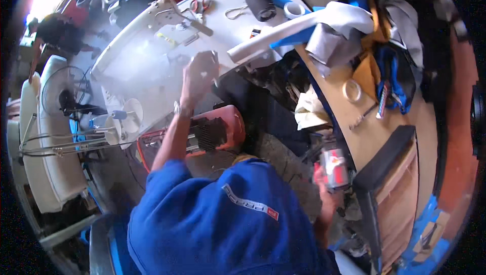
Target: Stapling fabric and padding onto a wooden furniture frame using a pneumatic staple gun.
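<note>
Right grip point(321, 175) holds a blurry red-and-silver cylinder point(334, 166), long axis running forward; left grip point(199, 75), can't tell its state, near the white surface point(139, 55) edge, bare room leftward.

White light burned out at ten o'clock, and hazy glare washed across the white table point(136, 55). Deep shadow lay near the centre. Blur softened the left hand point(201, 72) at eleven o'clock and the right hand point(322, 178) with its red-and-grey object point(334, 167) at four. Fisheye distortion curved the orange wall point(459, 118) at three; speckled black filled the corners.
</note>
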Motion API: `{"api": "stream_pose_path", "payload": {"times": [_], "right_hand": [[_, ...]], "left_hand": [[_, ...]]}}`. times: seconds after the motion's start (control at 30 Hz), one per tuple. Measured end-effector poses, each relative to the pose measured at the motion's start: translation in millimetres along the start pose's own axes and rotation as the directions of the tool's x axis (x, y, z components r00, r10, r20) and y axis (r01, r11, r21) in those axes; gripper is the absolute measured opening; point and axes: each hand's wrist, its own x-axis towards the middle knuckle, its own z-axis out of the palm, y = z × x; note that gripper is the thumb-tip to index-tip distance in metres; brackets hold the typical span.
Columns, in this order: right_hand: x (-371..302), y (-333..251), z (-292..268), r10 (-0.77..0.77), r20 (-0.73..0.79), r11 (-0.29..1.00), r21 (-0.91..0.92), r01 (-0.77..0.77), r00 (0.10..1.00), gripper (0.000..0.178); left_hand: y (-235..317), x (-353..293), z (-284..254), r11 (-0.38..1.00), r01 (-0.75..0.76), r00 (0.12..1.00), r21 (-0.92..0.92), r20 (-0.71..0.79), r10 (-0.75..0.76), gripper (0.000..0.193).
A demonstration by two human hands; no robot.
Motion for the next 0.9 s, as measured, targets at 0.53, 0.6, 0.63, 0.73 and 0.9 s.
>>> {"api": "stream_pose_path", "payload": {"times": [0.53,0.6,0.63,0.73,0.9], "right_hand": [[-108,-29,-241,-0.281,-0.563,-0.267,0.823,0.501,0.777,0.075],[-137,-18,-250,-0.262,-0.632,-0.299,0.772,0.561,0.729,0.076],[-151,-11,-253,-0.239,-0.647,-0.275,0.761,0.588,0.725,0.075],[-187,11,-261,-0.172,-0.679,-0.215,0.733,0.645,0.714,0.076],[-231,40,-260,-0.1,-0.766,-0.188,0.641,0.744,0.635,0.071]], "left_hand": [[432,-150,145,0.211,0.542,0.452,-0.814,0.493,0.743,0.033],[456,-178,153,0.243,0.535,0.357,-0.809,0.477,0.803,0.033],[471,-189,154,0.307,0.49,0.302,-0.816,0.489,0.818,0.035],[517,-214,152,0.468,0.308,0.16,-0.828,0.53,0.833,0.039],[571,-241,160,0.572,0.002,-0.162,-0.82,0.564,0.809,0.044]]}}
